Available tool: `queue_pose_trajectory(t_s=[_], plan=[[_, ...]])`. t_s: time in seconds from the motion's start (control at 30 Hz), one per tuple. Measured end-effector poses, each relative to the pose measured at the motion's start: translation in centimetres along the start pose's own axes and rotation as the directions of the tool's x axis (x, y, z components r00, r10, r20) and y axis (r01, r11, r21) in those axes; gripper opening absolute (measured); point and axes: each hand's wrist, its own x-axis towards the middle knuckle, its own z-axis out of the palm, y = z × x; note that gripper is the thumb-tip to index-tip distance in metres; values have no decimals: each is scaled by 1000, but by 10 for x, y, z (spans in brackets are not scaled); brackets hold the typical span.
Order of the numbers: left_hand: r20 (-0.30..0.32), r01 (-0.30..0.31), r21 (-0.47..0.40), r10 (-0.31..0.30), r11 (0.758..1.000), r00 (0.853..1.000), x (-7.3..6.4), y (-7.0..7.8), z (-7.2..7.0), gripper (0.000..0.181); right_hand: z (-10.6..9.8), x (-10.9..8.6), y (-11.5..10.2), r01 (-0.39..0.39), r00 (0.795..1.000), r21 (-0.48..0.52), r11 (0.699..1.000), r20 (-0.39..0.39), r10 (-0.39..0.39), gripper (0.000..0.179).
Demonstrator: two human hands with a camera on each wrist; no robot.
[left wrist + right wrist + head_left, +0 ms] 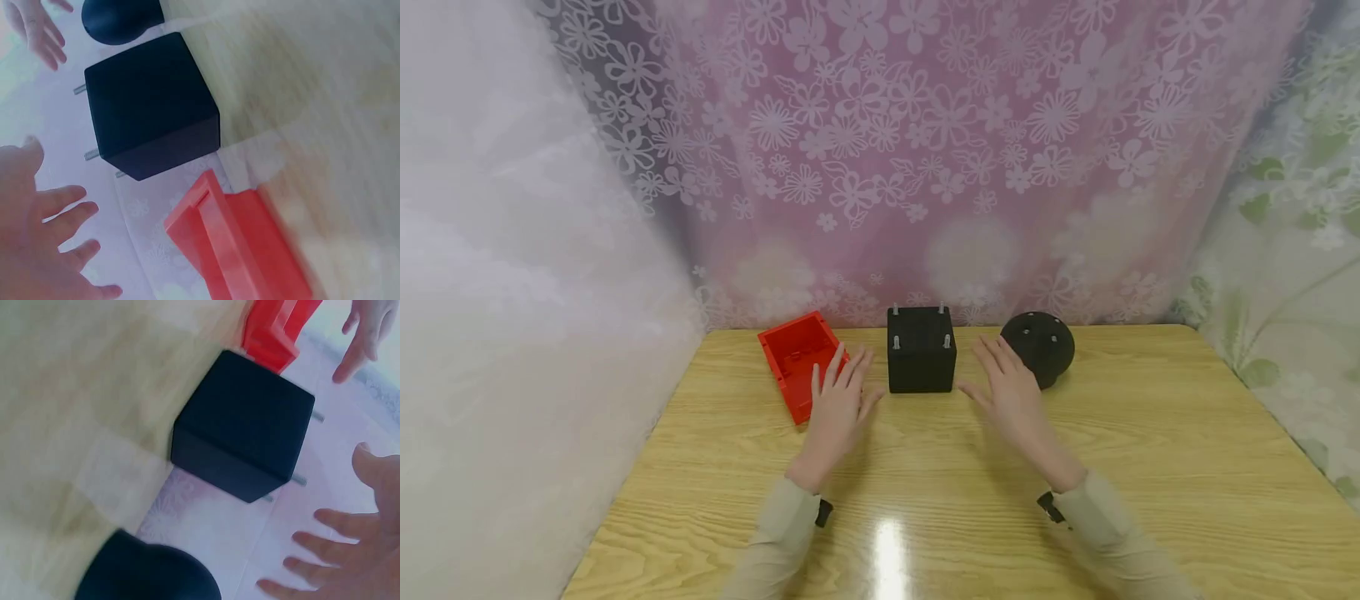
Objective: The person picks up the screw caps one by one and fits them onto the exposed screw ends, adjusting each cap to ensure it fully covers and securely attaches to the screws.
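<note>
Pink floral curtain (880,125) behind, wooden worktop (700,500); black block (921,371) with metal studs (896,342) sits near the far edge, left hand (835,410) and right hand (1015,397) spread empty either side. I'd squeeze its flat sides evenly, keeping clear of those studs

A: Bench log: around the cube (921,371) on the table (925,475)?
B: Box (793,375) at nine o'clock, dome (1037,354) at three; curtain (880,167) behind, twelve.
A: On top?
B: Four bolts (947,342).
A: Front?
B: Left hand (837,412) at eight, right hand (1015,396) at four.
</note>
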Motion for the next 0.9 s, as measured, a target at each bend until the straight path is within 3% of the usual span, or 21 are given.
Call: queue_pose_trajectory(t_s=[0.1, 0.2, 0.37, 0.6, 0.9], plan=[[-32, -16, -18, 16, 1000, 999, 8, -3, -4, 55, -1, 11, 7, 48, 997, -16, 999, -53, -49, 63], [-55, -32, -37, 30, 999, 998, 19, -7, -6, 53, -2, 23, 13, 74, 996, 0, 997, -57, -74, 60], [-41, -64, -58, 62, 996, 997, 35, -12, -3, 57, 0, 41, 23, 107, 994, 35, 994, 31, -108, 60], [106, -42, -20, 44, 999, 993, 59, -13, 8, 68, 15, 62, 37, 127, 969, 9, 992, 212, -126, 71], [233, -70, 50, 57, 996, 971, 77, -16, 25, 79, 29, 70, 42, 252, 935, -14, 968, 262, -240, 78]])
